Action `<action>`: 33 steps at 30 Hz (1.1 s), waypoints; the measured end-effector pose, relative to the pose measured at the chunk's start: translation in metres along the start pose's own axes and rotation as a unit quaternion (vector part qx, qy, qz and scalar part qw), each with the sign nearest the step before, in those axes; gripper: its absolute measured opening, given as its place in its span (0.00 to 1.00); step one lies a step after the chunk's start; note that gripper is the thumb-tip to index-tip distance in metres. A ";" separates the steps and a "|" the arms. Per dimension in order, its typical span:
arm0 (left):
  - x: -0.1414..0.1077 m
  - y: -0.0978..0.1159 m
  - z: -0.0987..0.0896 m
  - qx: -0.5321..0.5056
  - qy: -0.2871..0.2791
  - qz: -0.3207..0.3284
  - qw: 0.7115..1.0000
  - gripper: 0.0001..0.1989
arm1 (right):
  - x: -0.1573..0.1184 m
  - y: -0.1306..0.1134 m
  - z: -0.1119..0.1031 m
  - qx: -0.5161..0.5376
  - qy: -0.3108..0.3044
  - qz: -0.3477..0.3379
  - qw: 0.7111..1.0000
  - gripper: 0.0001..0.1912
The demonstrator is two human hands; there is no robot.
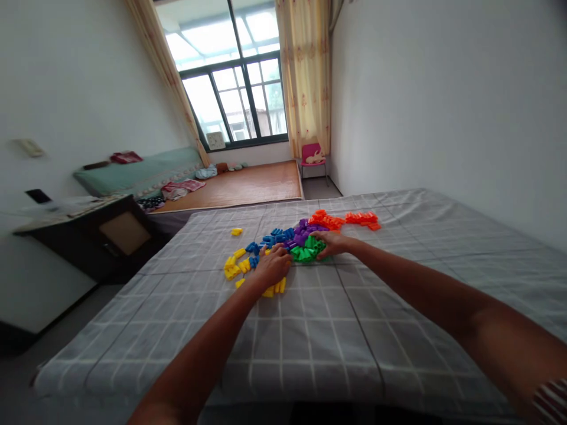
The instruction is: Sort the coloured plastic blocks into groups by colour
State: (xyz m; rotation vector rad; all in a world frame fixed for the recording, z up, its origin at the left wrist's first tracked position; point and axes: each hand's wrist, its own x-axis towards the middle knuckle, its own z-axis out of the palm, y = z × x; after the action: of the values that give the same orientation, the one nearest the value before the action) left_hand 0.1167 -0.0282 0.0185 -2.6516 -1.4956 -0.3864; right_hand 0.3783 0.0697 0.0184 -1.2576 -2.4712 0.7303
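Observation:
Small plastic blocks lie in colour groups on a grey checked cloth; their exact kind is too small to make out. My left hand (275,264) rests palm down over the yellow blocks (231,268), its fingers spread towards the blue blocks (277,237). Some yellow pieces show below its wrist, and others are hidden under it. My right hand (333,243) cups the right side of the green blocks (306,252), thumb and fingers apart. Behind the green ones are purple blocks (303,231). Orange blocks (325,220) lie farther back, with another orange row (361,218) to the right.
The checked cloth (301,336) covers a wide flat surface in front of me. A lone yellow block (237,232) sits at the back left. Beyond are a bed with a brown mat (261,183), a pink chair (311,154) and a dark cabinet (110,236). A white wall (443,106) stands right.

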 end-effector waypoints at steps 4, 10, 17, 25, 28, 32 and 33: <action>-0.018 -0.034 -0.008 0.001 0.035 -0.073 0.997 0.10 | 0.030 -0.038 0.029 0.065 0.023 -0.008 0.998 0.43; -0.044 -0.088 -0.023 -0.019 0.078 -0.215 0.973 0.11 | 0.072 -0.093 0.055 0.227 0.013 0.050 0.972 0.33; -0.048 -0.128 -0.022 -0.108 0.148 -0.292 0.939 0.17 | 0.088 -0.150 0.035 0.472 -0.035 0.000 0.881 0.30; -0.059 -0.103 -0.034 -0.105 0.171 -0.218 0.955 0.18 | 0.015 -0.028 -0.060 0.269 0.153 -0.012 0.951 0.33; -0.053 -0.073 -0.039 -0.077 0.175 -0.159 0.968 0.18 | -0.024 0.065 -0.106 0.138 0.219 0.071 0.963 0.42; -0.019 -0.023 -0.031 -0.060 0.122 -0.052 0.989 0.19 | -0.061 0.160 -0.140 -0.011 0.159 0.182 0.970 0.55; -0.005 -0.011 -0.027 -0.057 0.105 -0.031 0.992 0.20 | -0.065 0.174 -0.142 -0.035 0.122 0.190 0.973 0.58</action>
State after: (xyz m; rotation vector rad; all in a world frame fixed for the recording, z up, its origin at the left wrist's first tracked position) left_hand 0.0999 -0.0320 0.0425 -2.5539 -1.5346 -0.7531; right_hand 0.5973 0.1476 0.0409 -1.7604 -2.0997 0.5349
